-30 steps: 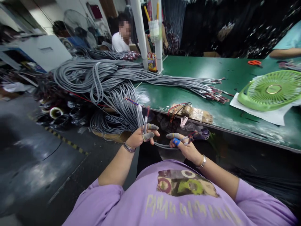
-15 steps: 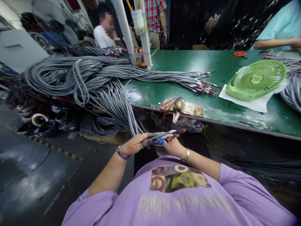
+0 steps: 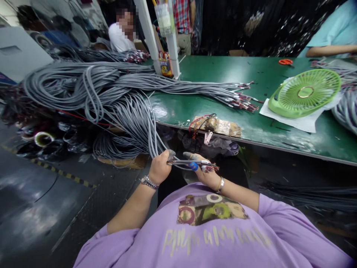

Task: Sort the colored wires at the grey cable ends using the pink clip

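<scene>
Several grey cables [image 3: 182, 162] stretch between my two hands below the table's front edge, their stripped ends with coloured wires pointing right. My left hand [image 3: 161, 166] is wrapped round the cables on the left, finger covers on its tips. Near the stripped ends, my right hand [image 3: 206, 173] grips the same cables, with a blue band round its thumb. From my left hand the cables run up into a large grey cable bundle [image 3: 139, 115] that hangs over the table edge.
On the green table [image 3: 223, 70] lie more cable ends [image 3: 242, 102], a green fan [image 3: 305, 93], orange scissors [image 3: 286, 62] and a taped block [image 3: 219, 126] with wires. A white post [image 3: 173, 56] rises at the back. Co-workers stand or sit beyond the table.
My left hand first held cable ends upright, brought them across to my right hand, then drew back left along the cables. The view has swung to the right.
</scene>
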`<state>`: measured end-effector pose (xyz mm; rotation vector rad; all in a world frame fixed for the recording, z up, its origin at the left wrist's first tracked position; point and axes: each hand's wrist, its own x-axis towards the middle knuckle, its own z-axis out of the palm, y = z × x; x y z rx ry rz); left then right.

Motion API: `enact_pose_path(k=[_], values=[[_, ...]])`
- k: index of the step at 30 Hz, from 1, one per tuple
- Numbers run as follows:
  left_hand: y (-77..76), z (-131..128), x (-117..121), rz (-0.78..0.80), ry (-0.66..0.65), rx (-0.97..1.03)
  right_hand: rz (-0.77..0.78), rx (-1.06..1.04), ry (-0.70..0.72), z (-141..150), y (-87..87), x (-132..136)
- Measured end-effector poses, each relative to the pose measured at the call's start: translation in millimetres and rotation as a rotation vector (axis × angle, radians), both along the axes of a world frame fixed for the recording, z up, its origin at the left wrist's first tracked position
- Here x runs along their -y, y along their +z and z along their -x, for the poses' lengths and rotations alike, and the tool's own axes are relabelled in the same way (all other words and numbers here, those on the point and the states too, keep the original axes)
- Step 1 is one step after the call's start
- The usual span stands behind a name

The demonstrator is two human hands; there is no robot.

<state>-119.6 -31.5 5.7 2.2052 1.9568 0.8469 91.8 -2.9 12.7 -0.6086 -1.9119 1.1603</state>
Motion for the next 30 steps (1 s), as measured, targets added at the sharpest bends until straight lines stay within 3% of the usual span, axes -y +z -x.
enact_pose_path(k=[5, 9, 11, 14, 17, 20, 25, 28, 30], values=[[1.3, 0, -11, 0.079, -0.006, 0.077, 0.02, -0.013, -0.031, 0, 1.1, -1], [10.9, 2, -1, -0.047, -0.028, 0.583, 0.008, -0.044, -0.051, -12, 4.0, -8], [24.2, 6, 12, -0.119, 0.026, 0.892, 0.005, -0.056, -0.061, -20, 4.2, -12], [47.7, 8, 36, -0.14, -0.06, 1.129, 0.024, -0.035, 0.046, -24, -0.7, -15], [63.6, -6, 49, -0.041, -0.206, 1.16, 0.004, -0.011, 0.226, -15, -12.0, -15], [71.9, -36, 46, 0.196, -0.351, 1.133, 0.031, -0.005, 0.283, -4, -23.3, -13], [79.5, -75, 35, 0.545, -0.875, 0.965, 0.316, -0.006, 0.238, -2, -22.8, -13], [71.6, -76, 32, 0.634, -0.773, 1.128, 0.387, -0.023, 0.266, -5, -15.1, -16], [60.9, -76, 28, 0.596, -0.674, 1.294, 0.363, 0.02, 0.266, -5, -11.0, -18]])
